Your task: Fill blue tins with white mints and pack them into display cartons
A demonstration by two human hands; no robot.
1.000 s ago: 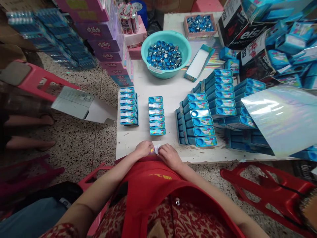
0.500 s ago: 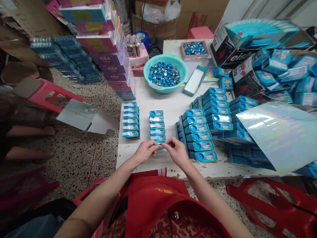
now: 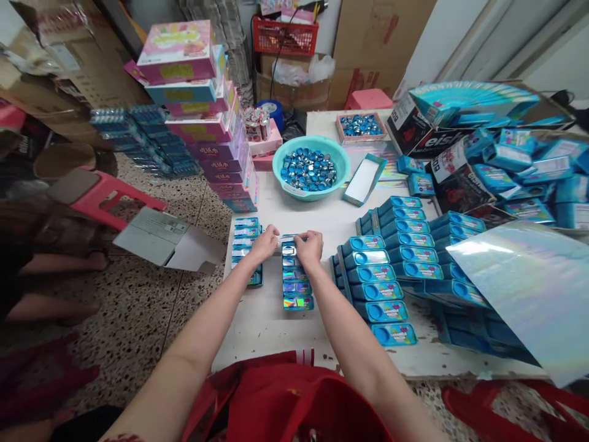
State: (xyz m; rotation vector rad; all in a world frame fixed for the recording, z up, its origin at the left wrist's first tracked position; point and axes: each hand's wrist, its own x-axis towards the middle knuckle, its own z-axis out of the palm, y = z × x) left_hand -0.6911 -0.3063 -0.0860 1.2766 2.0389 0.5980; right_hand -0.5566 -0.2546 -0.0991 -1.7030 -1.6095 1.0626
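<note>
Both my hands are over the far end of the middle column of small blue boxes (image 3: 297,287) on the white table. My left hand (image 3: 265,243) is closed in a pinch at the column's upper left, on a thin pale piece too small to make out. My right hand (image 3: 310,247) pinches at the top right of the same column, its fingertips at the other end of that piece. Left of them stands another column of blue boxes (image 3: 246,232), partly behind my left hand. Larger stacked rows of blue boxes (image 3: 380,291) stand to the right.
A turquoise basin (image 3: 311,195) of blue caps sits at the back, beside an open tray (image 3: 365,179) and a pink box of caps (image 3: 361,126). Pink and purple boxes (image 3: 216,150) are stacked left. A shiny sheet (image 3: 529,288) juts over the right side.
Both hands have moved from the near end of the middle column to its far end. The view has tilted up, so the table appears lower.
</note>
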